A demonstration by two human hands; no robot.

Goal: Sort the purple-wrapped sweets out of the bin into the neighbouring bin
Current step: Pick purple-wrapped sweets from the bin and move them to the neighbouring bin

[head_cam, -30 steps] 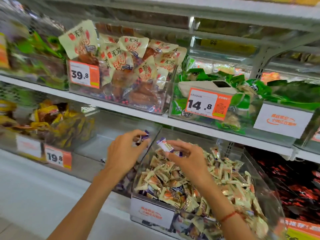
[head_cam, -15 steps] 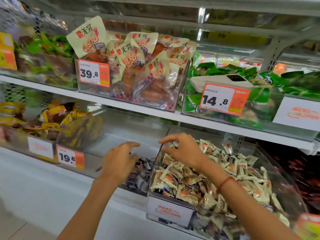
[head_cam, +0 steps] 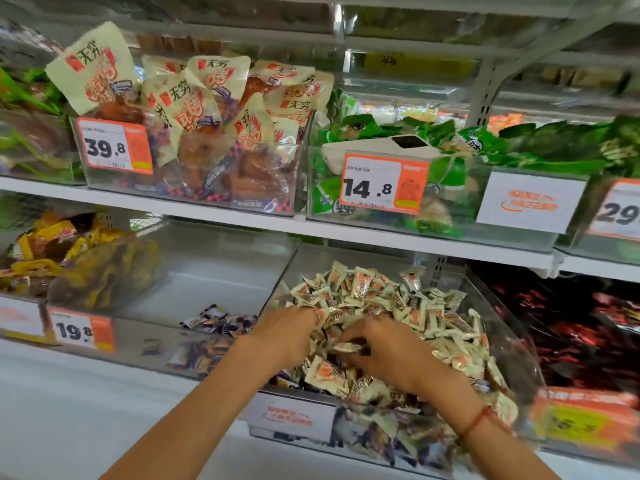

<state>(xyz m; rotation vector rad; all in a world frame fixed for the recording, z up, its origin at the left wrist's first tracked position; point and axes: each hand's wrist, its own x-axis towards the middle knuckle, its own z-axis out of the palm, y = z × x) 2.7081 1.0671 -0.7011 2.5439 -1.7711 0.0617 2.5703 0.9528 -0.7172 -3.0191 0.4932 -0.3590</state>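
A clear bin [head_cam: 292, 415] on the lower shelf is heaped with cream-and-orange wrapped sweets [head_cam: 377, 292]. A few purple wrappers [head_cam: 284, 374] show low at its front left. Both my hands are in this heap. My left hand [head_cam: 287, 336] lies palm down at the left side, its fingertips buried among the wrappers. My right hand [head_cam: 384, 351] is beside it, fingers curled and pinching a sweet [head_cam: 346, 347] whose colour is unclear. The neighbouring bin [head_cam: 207, 271] to the left holds a small pile of purple-wrapped sweets [head_cam: 218, 322] at its front right.
A bin of yellow packs [head_cam: 69, 251] stands at far left and a bin of dark red packs [head_cam: 571, 327] at far right. The shelf above [head_cam: 214, 211] overhangs both bins and carries bins of large cream pouches [head_cam: 194, 109] and green packs [head_cam: 485, 143].
Both hands came down from above the bins into the heap of cream sweets. My left hand crossed from the neighbouring bin to the heap. The two purple sweets held earlier are no longer in view.
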